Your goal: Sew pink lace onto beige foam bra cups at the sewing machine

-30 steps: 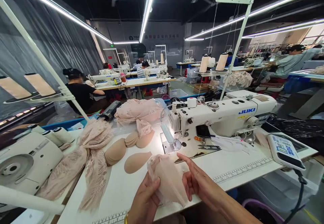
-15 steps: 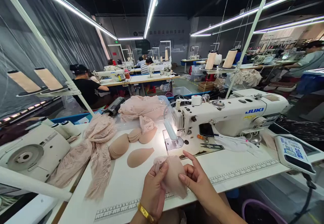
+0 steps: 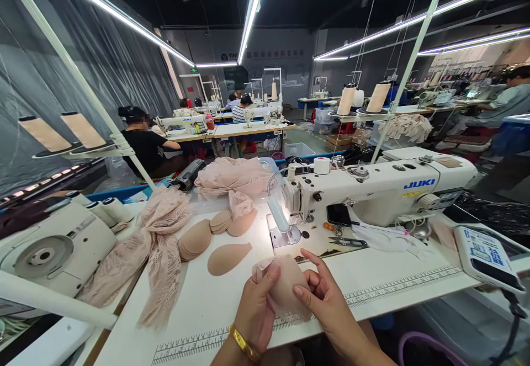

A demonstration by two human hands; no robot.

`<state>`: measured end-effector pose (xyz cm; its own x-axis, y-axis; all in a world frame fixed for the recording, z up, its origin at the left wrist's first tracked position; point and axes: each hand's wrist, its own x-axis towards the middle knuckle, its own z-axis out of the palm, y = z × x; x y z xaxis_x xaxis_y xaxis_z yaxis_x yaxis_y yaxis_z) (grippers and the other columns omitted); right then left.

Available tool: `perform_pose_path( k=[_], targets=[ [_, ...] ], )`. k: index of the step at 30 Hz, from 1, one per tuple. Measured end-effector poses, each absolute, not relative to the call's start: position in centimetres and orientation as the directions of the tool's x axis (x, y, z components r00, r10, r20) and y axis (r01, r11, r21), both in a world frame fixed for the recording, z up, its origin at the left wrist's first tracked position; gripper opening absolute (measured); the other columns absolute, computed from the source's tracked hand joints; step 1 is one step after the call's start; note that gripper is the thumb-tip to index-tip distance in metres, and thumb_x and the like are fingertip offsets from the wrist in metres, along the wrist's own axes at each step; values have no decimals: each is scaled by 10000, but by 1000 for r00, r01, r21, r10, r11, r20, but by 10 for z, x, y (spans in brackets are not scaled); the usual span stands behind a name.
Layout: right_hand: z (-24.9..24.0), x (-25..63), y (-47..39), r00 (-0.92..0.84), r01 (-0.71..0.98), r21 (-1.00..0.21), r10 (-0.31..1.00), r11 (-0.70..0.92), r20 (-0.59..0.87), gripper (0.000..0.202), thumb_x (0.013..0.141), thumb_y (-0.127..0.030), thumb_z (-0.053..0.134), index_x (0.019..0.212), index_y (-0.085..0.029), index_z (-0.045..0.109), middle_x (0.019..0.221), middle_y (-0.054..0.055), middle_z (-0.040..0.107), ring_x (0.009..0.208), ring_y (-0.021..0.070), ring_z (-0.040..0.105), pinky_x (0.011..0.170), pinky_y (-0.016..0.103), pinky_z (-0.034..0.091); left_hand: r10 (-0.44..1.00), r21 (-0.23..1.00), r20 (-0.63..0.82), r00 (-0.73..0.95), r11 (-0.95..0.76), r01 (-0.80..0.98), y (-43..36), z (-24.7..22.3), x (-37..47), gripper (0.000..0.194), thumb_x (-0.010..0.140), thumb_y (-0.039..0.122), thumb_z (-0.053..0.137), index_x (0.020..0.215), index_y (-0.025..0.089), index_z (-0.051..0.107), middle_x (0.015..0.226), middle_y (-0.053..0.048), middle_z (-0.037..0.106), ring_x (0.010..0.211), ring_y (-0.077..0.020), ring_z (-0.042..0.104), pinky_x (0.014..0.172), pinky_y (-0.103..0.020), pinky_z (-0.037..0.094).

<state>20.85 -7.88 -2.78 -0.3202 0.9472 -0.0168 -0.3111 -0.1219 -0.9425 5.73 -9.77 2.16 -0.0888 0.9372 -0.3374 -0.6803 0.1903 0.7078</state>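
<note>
Between my two hands is a beige fabric-covered bra cup [image 3: 287,286], held just above the table's front edge. My left hand [image 3: 257,305] grips its left side, thumb on top. On its right edge, my right hand [image 3: 325,294] pinches with thumb and bent fingers while the index finger points out. Left of the hands a single teardrop-shaped beige pad [image 3: 229,259] lies flat on the table. Behind it rest a stack of similar pads [image 3: 194,239] and a smaller stack [image 3: 221,221]. The sewing machine's needle area [image 3: 285,236] is lit, just beyond my hands.
A white sewing machine [image 3: 372,184] fills the right side. Thread snips [image 3: 348,242] and a dark phone [image 3: 338,215] lie by its base. Pink lace [image 3: 163,244] drapes on the left, with more lace [image 3: 236,174] behind. A control panel [image 3: 488,258] stands far right.
The view has shifted slightly. Both hands keep their hold on the bra cup, which is turned a little, its lower edge swung slightly right.
</note>
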Motion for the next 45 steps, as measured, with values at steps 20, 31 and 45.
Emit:
perform_pose_path(
  k=[20, 31, 45],
  targets=[
    [-18, 238, 67, -857, 252, 45, 201, 967, 474, 264, 1051, -115, 487, 850, -191, 640, 988, 21, 737, 983, 185, 583, 689, 284, 384, 612, 411, 16, 791, -725, 553, -20, 38, 8, 221, 669, 12, 682, 720, 225, 713, 1109, 3, 716, 1073, -236, 657, 1143, -543, 270],
    [-8, 254, 58, -816, 386, -270, 463, 882, 347, 263, 923, -54, 526, 1028, -223, 699, 1071, 22, 748, 1028, 191, 611, 854, 314, 382, 772, 422, 12, 635, -580, 697, -17, 26, 25, 274, 647, -20, 597, 724, 214, 717, 1164, -51, 687, 1070, -291, 648, 1128, -631, 312],
    [-13, 256, 62, -725, 559, -253, 613, 790, 313, 289, 920, -82, 518, 1050, -238, 722, 915, 42, 709, 840, 217, 491, 756, 312, 348, 875, 486, 11, 485, -428, 762, -21, 14, 52, 312, 727, 11, 593, 844, 237, 774, 1188, -115, 652, 1172, -351, 603, 1090, -713, 279]
  ],
)
